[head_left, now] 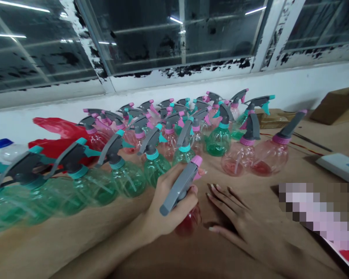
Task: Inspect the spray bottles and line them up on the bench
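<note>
My left hand point(170, 197) is wrapped round the neck of a pink spray bottle point(187, 224), whose grey head with a pink nozzle points up and away. The bottle's round body shows below my fingers, against the tabletop. To its right, my right hand point(235, 217) lies with fingers stretched out on the table, holding nothing. Just beyond my left hand stands a green spray bottle point(157, 168) with a turquoise collar. Two pink spray bottles, one point(240, 159) beside the other point(272, 157), stand past my right hand.
Several more green bottles point(129, 178) line the left side, with rows of pink and green ones behind. A red plastic bag point(58, 131) and a blue-capped bottle point(13, 149) lie back left. At right are a white power strip point(341, 164), cables and a cardboard box point(337, 104).
</note>
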Motion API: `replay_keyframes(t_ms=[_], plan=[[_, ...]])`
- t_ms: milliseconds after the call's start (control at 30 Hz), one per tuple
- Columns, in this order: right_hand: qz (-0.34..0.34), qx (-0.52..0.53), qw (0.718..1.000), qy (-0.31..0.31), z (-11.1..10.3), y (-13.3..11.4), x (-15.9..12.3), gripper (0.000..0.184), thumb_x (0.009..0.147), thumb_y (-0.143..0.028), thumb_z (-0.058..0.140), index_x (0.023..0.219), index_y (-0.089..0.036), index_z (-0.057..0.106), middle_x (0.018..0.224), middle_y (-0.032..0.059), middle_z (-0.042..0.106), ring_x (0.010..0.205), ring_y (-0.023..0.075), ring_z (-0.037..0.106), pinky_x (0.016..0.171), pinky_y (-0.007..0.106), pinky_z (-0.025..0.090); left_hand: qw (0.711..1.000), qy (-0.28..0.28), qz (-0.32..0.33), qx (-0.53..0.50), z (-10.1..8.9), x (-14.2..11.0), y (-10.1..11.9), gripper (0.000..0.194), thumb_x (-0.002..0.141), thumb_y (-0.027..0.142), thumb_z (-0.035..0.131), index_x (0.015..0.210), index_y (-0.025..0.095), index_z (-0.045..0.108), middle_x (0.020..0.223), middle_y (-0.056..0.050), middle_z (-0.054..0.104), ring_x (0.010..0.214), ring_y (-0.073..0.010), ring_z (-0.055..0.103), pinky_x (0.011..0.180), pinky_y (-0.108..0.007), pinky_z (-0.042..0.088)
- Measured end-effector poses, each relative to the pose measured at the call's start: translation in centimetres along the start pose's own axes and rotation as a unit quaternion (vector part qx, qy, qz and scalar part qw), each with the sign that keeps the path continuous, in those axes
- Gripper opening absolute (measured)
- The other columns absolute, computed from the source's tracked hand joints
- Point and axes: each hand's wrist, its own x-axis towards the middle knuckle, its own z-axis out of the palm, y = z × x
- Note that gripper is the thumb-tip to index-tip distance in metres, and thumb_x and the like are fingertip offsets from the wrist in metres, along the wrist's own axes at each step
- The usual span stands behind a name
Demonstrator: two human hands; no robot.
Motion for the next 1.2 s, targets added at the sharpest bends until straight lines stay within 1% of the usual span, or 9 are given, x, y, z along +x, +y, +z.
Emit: replay_keyframes(t_ms=[133,267,433,567,700,833,933,1067,1200], plan=[[-0.012,-0.009,1.0,-0.003,0.09,0.06,0.08,0.066,0.087,-0.049,0.044,0.141,-0.019,0.023,0.144,0.0071,0.034,0.132,0.0236,0.03,0.105,0.049,0.032,1.0,0.002,0.011,0.008,0.0,-0.12,-0.13,0.018,0.075,0.015,0.047,0.09,0.021,0.056,0.072,-0.001,0.057,0.063,-0.0154,0.056,0.061,-0.03,0.049],[-0.01,-0.01,1.0,0.006,0.28,0.15,-0.06,0.067,0.086,-0.049,0.045,0.142,-0.019,0.022,0.144,0.0072,0.033,0.132,0.0234,0.03,0.105,0.049,0.031,1.0,-0.005,-0.001,0.004,-0.12,-0.14,-0.03,0.016,0.076,0.016,0.048,0.088,0.021,0.058,0.076,-0.003,0.059,0.066,-0.0164,0.057,0.061,-0.031,0.049],[-0.007,0.012,1.0,0.007,0.37,0.19,-0.24,0.069,0.085,-0.048,0.047,0.143,-0.021,0.018,0.145,0.0066,0.031,0.132,0.024,0.029,0.106,0.049,0.029,1.0,-0.014,-0.008,-0.017,-0.21,0.04,0.36,0.02,0.077,0.017,0.049,0.094,0.02,0.059,0.08,-0.004,0.058,0.064,-0.0154,0.055,0.056,-0.029,0.049],[-0.005,0.01,1.0,0.012,0.36,0.11,-0.15,0.07,0.085,-0.048,0.048,0.143,-0.022,0.018,0.145,0.0063,0.032,0.131,0.0239,0.031,0.106,0.048,0.031,1.0,-0.007,-0.002,-0.015,-0.25,0.1,0.46,0.014,0.076,0.017,0.05,0.087,0.019,0.059,0.077,-0.003,0.058,0.064,-0.015,0.055,0.051,-0.026,0.046],[-0.003,0.001,1.0,0.016,0.44,0.08,-0.14,0.07,0.085,-0.048,0.047,0.143,-0.022,0.018,0.145,0.0064,0.032,0.131,0.0236,0.031,0.105,0.048,0.032,1.0,-0.019,0.021,-0.009,-0.41,0.06,0.3,0.016,0.078,0.016,0.049,0.09,0.019,0.059,0.083,-0.003,0.062,0.063,-0.0134,0.056,0.053,-0.026,0.046],[-0.004,0.017,1.0,0.021,0.5,0.08,-0.18,0.07,0.085,-0.047,0.049,0.142,-0.022,0.02,0.144,0.0075,0.034,0.131,0.025,0.032,0.105,0.05,0.031,0.999,-0.019,0.037,0.009,-0.63,0.04,0.21,0.013,0.078,0.017,0.049,0.085,0.017,0.06,0.071,0.0,0.058,0.057,-0.0119,0.052,0.054,-0.027,0.044],[-0.004,0.02,1.0,0.024,0.48,0.0,-0.2,0.07,0.085,-0.046,0.049,0.143,-0.021,0.018,0.144,0.0083,0.034,0.131,0.0251,0.032,0.105,0.05,0.031,0.999,-0.023,0.031,0.013,-0.7,0.08,0.25,0.011,0.078,0.018,0.049,0.082,0.017,0.059,0.066,0.001,0.053,0.058,-0.0129,0.051,0.055,-0.028,0.044],[-0.006,0.01,1.0,0.021,0.38,-0.12,-0.21,0.07,0.086,-0.046,0.048,0.143,-0.021,0.017,0.144,0.0076,0.033,0.131,0.0244,0.031,0.105,0.05,0.031,0.999,-0.034,0.016,-0.019,-0.67,0.09,0.31,0.007,0.078,0.017,0.049,0.077,0.018,0.056,0.074,-0.002,0.057,0.067,-0.0154,0.057,0.063,-0.03,0.047],[-0.001,0.013,1.0,0.022,0.26,-0.16,-0.21,0.069,0.085,-0.046,0.048,0.143,-0.022,0.018,0.144,0.0069,0.034,0.131,0.0249,0.032,0.105,0.049,0.03,0.999,-0.041,0.006,-0.015,-0.69,0.08,0.37,0.009,0.079,0.019,0.047,0.072,0.019,0.052,0.068,-0.001,0.056,0.063,-0.0154,0.054,0.058,-0.03,0.046]])
